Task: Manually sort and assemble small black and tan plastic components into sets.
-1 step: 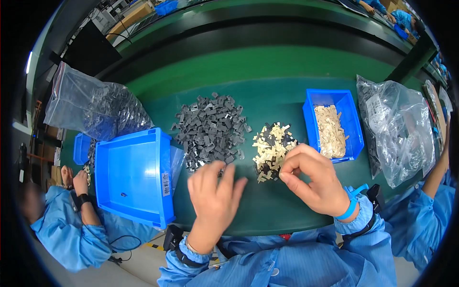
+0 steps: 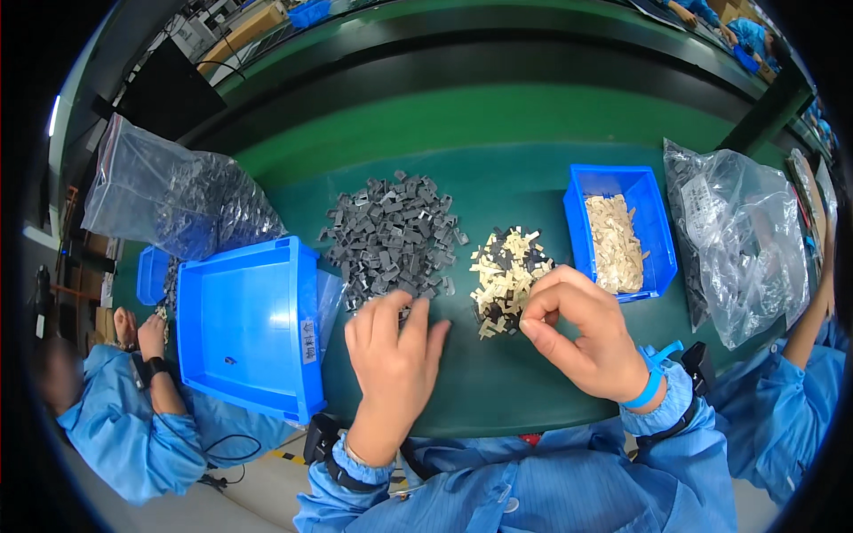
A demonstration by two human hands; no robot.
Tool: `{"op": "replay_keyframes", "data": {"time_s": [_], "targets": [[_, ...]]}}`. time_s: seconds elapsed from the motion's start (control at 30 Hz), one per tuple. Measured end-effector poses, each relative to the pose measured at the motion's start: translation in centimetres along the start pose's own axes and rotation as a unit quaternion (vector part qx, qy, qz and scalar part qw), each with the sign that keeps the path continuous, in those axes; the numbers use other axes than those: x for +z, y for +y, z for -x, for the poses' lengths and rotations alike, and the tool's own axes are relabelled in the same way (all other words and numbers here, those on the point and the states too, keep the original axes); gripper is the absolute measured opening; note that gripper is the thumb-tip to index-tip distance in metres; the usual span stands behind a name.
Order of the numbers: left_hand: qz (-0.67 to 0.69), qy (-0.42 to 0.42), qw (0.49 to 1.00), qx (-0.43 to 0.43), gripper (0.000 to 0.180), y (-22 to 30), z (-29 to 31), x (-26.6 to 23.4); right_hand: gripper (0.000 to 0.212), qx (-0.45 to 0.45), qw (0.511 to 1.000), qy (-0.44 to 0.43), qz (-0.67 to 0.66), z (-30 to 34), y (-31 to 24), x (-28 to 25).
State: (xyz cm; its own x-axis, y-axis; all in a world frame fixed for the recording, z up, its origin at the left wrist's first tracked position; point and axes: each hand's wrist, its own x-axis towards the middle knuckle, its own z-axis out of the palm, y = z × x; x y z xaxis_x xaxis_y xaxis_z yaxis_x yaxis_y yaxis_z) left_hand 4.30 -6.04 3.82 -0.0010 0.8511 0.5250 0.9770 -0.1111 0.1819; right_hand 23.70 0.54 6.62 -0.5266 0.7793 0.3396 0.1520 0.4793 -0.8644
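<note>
Clock positions are read from the middle of the view. The worker's left hand [image 2: 391, 355] stands near 7 o'clock, back upward, fingers bent down at the near edge of the dark grey pile [image 2: 391, 235]. Its thumb stands away from the fingers; the fingertips are partly hidden, so I cannot tell whether any piece is grasped.

The right hand [image 2: 577, 342] is at 4 o'clock, thumb and forefinger brought together in a pinch—or nearly so—at the near right edge of the mixed pile [image 2: 502, 275]. Whether a piece lies between the tips cannot be told. A blue wristband [image 2: 656, 380] circles that wrist.

The grey pile, made up of small blocky pieces, lies loose on the green table [image 2: 498, 400], close to centre toward 11 o'clock. The mixed pile, of cream and black pieces, lies between 3 and 4 o'clock, well apart from the bag [image 2: 737, 240] farther out at 3 o'clock.

Between that pile and bag sits a blue bin [image 2: 622, 180] at 3 o'clock, holding beige pieces [image 2: 615, 244]. Between 8 and 9 o'clock is a large blue tray [image 2: 235, 320] with one small dark piece inside. Beyond it, toward 10 o'clock, rests a clear sack [image 2: 178, 200] containing dark pieces. A co-worker [image 2: 133, 417] in blue occupies 8 o'clock.
</note>
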Motion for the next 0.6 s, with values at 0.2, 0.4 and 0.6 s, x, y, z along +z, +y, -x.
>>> {"op": "replay_keyframes", "data": {"time_s": [0.2,0.4,0.6], "targets": [[-0.004,-0.032,0.999,-0.041,0.025,-1.1,-0.4,2.4,0.009,0.013,0.999,-0.005,-0.047,-0.2,0.1,0.0],[-0.015,-0.019,0.999,-0.024,0.023,-1.0,-0.5,2.7,0.008,0.010,0.999,-0.001,-0.054,-0.2,0.3,0.3],[-0.019,0.046,0.999,0.008,0.021,-1.0,0.0,2.5,0.007,0.005,0.997,0.014,-0.079,-0.1,0.5,0.7]]}}
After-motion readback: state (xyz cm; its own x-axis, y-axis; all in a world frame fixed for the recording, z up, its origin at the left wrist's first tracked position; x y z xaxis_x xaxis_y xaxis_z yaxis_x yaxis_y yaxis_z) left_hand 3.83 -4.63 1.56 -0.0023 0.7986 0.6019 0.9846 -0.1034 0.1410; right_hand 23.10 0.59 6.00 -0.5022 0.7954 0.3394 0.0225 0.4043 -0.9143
